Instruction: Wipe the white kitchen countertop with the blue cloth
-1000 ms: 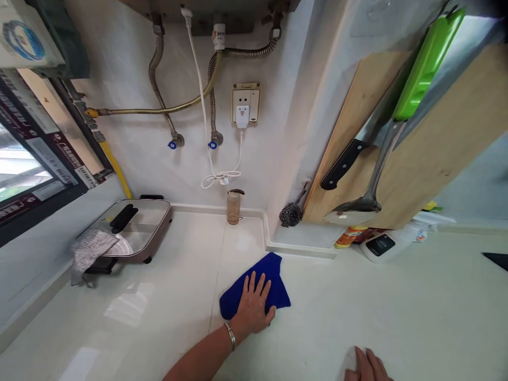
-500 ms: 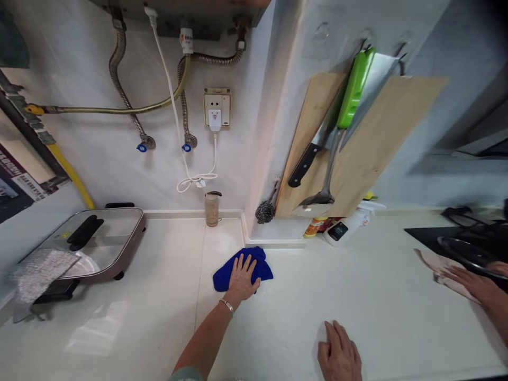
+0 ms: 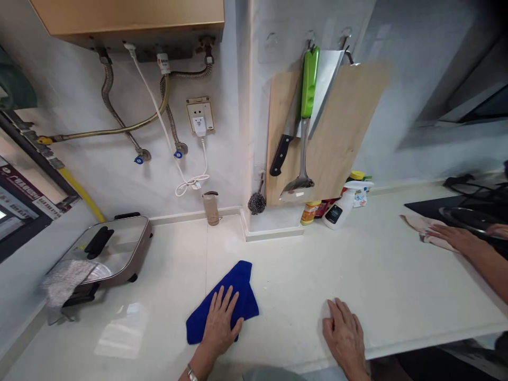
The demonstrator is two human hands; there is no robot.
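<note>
A dark blue cloth [image 3: 245, 296] lies spread on the white countertop [image 3: 286, 280]. Flat on top of it, fingers spread, is my left hand [image 3: 222, 320], pressing without gripping; a silver bracelet circles that wrist. Further right, my right hand [image 3: 344, 336] rests on the bare counter near its front edge, holding nothing, its fingers loosely bent and the thumb slightly apart. At the far right a co-worker's hand [image 3: 456, 238] lies on a pale pink cloth [image 3: 420, 227] beside the black stove [image 3: 428, 203].
An electric pan [image 3: 137, 248] with a glass lid stands on the left. Near the wall are a bottle [image 3: 211, 209] and a white spray bottle [image 3: 340, 210]. A cutting board [image 3: 337, 143], knives and a ladle [image 3: 299, 182] hang on the pillar, beside a steel scrubber [image 3: 256, 203].
My left hand has drawn the blue cloth back from the pillar's foot toward me, and the cloth lies more spread out. The camera view has shifted. My right hand still rests on the counter.
</note>
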